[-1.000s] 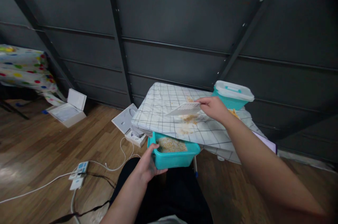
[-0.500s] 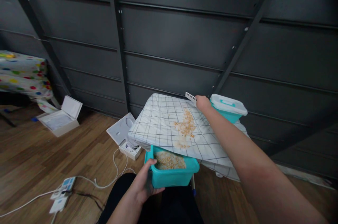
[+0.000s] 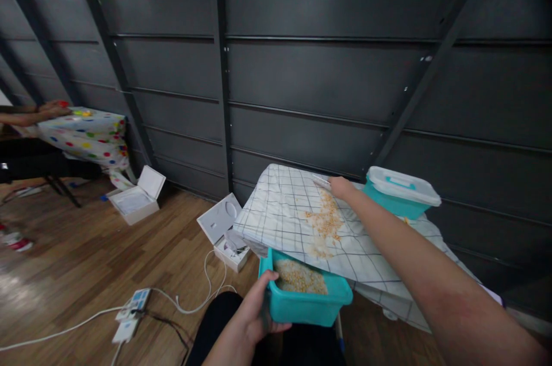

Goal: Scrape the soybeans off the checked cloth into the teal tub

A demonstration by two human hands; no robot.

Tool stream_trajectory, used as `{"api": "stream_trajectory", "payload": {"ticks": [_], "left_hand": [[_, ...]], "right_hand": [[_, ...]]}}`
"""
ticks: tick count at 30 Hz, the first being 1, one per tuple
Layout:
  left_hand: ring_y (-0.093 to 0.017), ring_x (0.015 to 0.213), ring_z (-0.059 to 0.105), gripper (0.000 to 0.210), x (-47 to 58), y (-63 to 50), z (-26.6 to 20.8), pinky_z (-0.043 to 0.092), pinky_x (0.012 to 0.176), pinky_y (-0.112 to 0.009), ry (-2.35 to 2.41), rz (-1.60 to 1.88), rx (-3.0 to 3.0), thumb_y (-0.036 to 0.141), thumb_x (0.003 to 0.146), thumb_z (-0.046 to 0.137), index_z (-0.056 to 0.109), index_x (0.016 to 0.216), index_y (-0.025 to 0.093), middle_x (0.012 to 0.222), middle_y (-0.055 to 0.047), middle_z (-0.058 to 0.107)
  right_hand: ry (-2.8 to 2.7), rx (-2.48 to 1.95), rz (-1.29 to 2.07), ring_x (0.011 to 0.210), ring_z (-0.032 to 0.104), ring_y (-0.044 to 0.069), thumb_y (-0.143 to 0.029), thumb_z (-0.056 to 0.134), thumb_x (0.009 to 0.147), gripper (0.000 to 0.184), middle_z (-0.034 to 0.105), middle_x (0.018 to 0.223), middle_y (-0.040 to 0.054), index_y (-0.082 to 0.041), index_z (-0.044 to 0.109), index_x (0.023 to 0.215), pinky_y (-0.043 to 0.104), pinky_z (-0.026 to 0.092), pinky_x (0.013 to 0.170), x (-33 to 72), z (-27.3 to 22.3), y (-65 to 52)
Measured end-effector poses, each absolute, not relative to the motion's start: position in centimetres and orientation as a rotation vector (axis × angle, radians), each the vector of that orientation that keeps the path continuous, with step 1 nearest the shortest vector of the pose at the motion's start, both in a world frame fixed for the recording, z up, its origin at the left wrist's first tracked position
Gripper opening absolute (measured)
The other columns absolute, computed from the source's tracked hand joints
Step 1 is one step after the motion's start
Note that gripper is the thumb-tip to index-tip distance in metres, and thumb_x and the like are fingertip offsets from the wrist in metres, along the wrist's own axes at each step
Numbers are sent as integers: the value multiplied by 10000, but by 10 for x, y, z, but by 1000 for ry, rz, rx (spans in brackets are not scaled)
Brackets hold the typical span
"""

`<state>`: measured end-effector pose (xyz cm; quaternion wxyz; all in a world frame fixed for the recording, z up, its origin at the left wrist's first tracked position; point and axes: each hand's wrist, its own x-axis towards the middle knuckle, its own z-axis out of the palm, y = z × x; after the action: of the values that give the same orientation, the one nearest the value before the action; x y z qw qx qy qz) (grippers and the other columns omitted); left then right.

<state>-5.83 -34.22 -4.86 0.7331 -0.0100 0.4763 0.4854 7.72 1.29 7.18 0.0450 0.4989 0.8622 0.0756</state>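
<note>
With my left hand [image 3: 259, 308] I grip the left end of an open turquoise plastic bin [image 3: 308, 311], thumb over its rim. Inside lie pale grains mixed with yellow kernels [image 3: 302, 278]. The bin is tucked against the front edge of a small table with a white checked cloth [image 3: 276, 199]. Spilled yellow kernels and pale grains [image 3: 326, 219] form a patch on that cloth. Beyond the patch, my right hand [image 3: 342, 187] is closed on a flat white slotted strip [image 3: 321, 182], held low near the cloth at the far side.
A lidded turquoise bin [image 3: 403, 191] stands at the table's back right. Open white boxes [image 3: 233, 248], a power strip [image 3: 133, 314] and cables lie on the floor at left. Another person's hands [image 3: 54, 109] are over a dotted tablecloth [image 3: 92, 139]. A dark panelled wall [image 3: 302, 79] rises behind.
The view has swung left, bringing another person's hands into sight. The white strip in my right hand has tipped flatter and lower toward the cloth. My left hand keeps its hold on the bin.
</note>
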Motion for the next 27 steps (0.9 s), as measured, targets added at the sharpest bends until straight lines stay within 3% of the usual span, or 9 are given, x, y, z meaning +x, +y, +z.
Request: {"api": "stream_trajectory", "payload": {"ticks": [6,17,27], "left_hand": [[-268,823,646,485,-59,-338,-52,500,725,-414,1047,1069,-27,511,759,562,543,1125,195,979,-104,679],[-274,825,651,435,-60,-329,-54,510,720,-445,1003,1050,16,518,780,546,555,1082,205,979,-100,678],[-275,831,651,409,-51,-336,-45,505,724,-430,1004,1026,33,501,788,545,570,1066,202,942,-94,692]], "right_hand": [[2704,1334,189,1024,642,262,-98,494,842,332,680,1137,193,-80,678,1118,274,431,814,86,85,-8],[2745,1232,92,997,641,225,-84,524,741,475,689,1164,113,-148,667,1190,241,431,770,122,96,-41],[2706,1176,10,842,664,215,-103,553,667,413,735,1014,112,-137,735,1036,239,429,662,123,110,-81]]}}
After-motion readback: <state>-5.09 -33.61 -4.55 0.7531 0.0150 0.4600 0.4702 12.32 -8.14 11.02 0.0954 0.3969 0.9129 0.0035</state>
